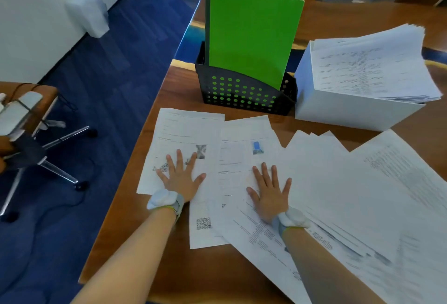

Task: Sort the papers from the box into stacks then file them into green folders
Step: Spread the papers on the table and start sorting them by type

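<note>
Printed papers lie spread over the wooden table in front of me. My left hand (181, 176) rests flat, fingers spread, on a sheet with QR codes (186, 129) at the left. My right hand (269, 191) presses flat on overlapping sheets, one of them with a small blue picture (244, 149). More loose sheets (350, 195) fan out to the right. A white box (348, 110) at the back right holds a thick pile of papers (372, 66). Green folders (251, 35) stand upright in a black perforated file holder (242, 95) behind the sheets.
The table's left edge (135, 149) runs close beside my left hand, with blue carpet below. An office chair base (55, 149) and a small side table with cables stand at the left. A white bin (89, 13) sits by the wall.
</note>
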### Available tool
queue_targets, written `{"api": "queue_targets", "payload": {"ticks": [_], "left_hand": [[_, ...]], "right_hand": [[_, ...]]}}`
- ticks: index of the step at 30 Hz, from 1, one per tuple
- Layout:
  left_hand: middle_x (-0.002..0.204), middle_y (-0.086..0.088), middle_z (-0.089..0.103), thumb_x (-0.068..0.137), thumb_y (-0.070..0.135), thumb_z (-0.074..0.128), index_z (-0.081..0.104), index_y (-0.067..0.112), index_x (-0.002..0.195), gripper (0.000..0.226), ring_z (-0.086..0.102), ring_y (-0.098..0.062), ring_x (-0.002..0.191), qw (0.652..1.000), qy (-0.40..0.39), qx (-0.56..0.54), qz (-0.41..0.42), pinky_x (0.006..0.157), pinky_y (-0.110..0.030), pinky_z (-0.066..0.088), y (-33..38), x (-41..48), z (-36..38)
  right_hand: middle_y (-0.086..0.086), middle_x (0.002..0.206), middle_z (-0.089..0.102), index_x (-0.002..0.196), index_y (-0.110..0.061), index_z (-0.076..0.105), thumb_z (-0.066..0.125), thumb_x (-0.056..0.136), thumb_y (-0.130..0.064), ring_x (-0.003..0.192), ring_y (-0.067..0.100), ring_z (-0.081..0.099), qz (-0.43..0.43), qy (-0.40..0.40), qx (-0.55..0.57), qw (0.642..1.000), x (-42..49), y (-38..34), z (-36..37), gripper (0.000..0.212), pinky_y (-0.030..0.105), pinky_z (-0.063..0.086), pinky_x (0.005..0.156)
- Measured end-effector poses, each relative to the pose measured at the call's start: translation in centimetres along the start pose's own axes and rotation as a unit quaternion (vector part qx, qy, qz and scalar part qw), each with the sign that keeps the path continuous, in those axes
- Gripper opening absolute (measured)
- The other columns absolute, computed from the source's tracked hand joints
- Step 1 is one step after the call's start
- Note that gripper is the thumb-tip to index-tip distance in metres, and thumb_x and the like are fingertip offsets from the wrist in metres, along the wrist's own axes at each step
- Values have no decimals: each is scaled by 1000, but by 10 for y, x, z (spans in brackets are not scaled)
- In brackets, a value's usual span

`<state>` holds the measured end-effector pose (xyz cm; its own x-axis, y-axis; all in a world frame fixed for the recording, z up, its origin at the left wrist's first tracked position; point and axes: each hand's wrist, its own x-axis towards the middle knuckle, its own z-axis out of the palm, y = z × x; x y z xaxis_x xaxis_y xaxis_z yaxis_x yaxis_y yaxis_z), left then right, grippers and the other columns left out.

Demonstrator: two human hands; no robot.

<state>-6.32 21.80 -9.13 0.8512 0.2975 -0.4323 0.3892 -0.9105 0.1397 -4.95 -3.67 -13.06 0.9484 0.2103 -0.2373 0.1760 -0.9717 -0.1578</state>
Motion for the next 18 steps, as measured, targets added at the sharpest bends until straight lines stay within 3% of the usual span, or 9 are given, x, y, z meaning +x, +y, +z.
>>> {"api": "queue_targets", "payload": {"ticks": [1, 2, 6, 10, 14, 18], "left_hand": [[156, -2, -26, 93, 63, 26, -12, 41, 147, 70, -23, -33, 143, 1000, -1, -2, -6, 110, -67, -4, -5, 5, -4], [156, -2, -25, 93, 63, 27, -11, 41, 147, 70, -22, -33, 143, 1000, -3, -3, -13, 110, -67, -3, -9, 8, -7], [157, -2, -23, 95, 59, 30, -4, 40, 149, 67, -22, -32, 143, 1000, 0, -13, -9, 110, -67, -2, -9, 14, -15], [157, 0, -24, 96, 57, 27, -4, 42, 148, 63, -22, -31, 143, 1000, -11, -16, 18, 108, -67, -4, 8, 4, -7], [157, 0, -24, 97, 55, 26, -6, 42, 148, 62, -22, -31, 143, 1000, -11, -4, 21, 108, -68, -3, 5, 4, -4], [157, 0, -23, 97, 55, 27, -6, 42, 148, 62, -21, -32, 143, 1000, -7, -4, 22, 109, -68, -1, 1, 5, -2]], "right_hand": [[-16, 153, -25, 141, -45, -22, -2, 87, -67, 145, 13, -16, 4, -7, 0, 1000, 1, 10, 3, 62, 58, -14, 110], [-17, 151, -30, 139, -45, -26, 0, 88, -67, 142, 11, -23, 15, -13, -1, 1000, 3, 19, 5, 61, 57, -17, 109], [-7, 158, -19, 150, -38, -4, 28, 95, -55, 146, 21, -17, 82, -11, -44, 996, 6, 24, -7, 66, 62, -16, 108], [-11, 154, -21, 145, -45, -10, 25, 89, -70, 146, 21, -18, 56, -25, -7, 998, 4, -12, -13, 71, 56, -30, 102], [-12, 154, -28, 133, -48, -31, 17, 85, -76, 143, 18, -26, 61, -66, 28, 996, -2, -1, -5, 74, 58, -23, 105], [-10, 155, -28, 131, -48, -34, 16, 85, -75, 143, 19, -28, 84, -77, 24, 993, -2, 31, -14, 73, 61, -18, 108]]}}
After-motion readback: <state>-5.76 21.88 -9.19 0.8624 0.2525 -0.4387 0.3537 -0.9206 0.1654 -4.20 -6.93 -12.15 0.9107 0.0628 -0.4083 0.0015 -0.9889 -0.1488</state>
